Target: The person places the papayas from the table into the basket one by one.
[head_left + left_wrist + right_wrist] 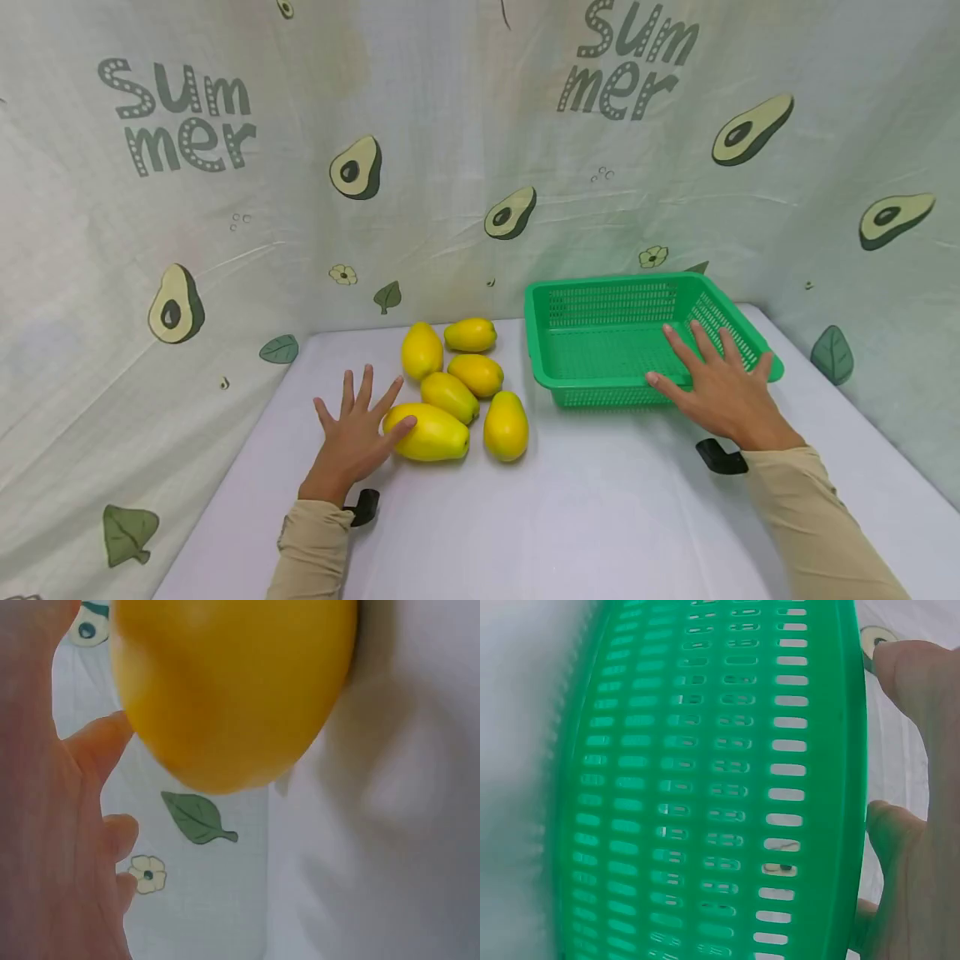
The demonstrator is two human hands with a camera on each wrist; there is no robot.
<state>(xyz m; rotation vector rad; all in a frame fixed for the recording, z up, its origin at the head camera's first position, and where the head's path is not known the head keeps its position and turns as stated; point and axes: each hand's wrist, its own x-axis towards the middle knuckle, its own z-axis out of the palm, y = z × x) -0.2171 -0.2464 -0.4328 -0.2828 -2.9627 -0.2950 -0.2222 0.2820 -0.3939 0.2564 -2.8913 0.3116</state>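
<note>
My left hand point(357, 435) is spread flat, fingers apart, beside the nearest yellow papaya-like fruit point(431, 433); its thumb overlaps that fruit in the head view. A yellow fruit point(232, 690) fills the top of the left wrist view, with the palm at its left. Several more yellow fruits lie grouped behind, among them an upright one point(506, 427) and a small one at the back point(470, 335). My right hand point(731, 396), fingers spread, hovers over the front right rim of a green plastic basket point(600, 383). In the right wrist view the slotted basket wall point(817, 787) stands beside the fingers.
A white cloth-covered table point(570, 525) carries everything. Behind it hangs a pale curtain point(435, 108) printed with avocados, leaves and lettering, close to the basket's back. A black wrist strap piece point(722, 457) sits at the right cuff, another point(364, 507) at the left.
</note>
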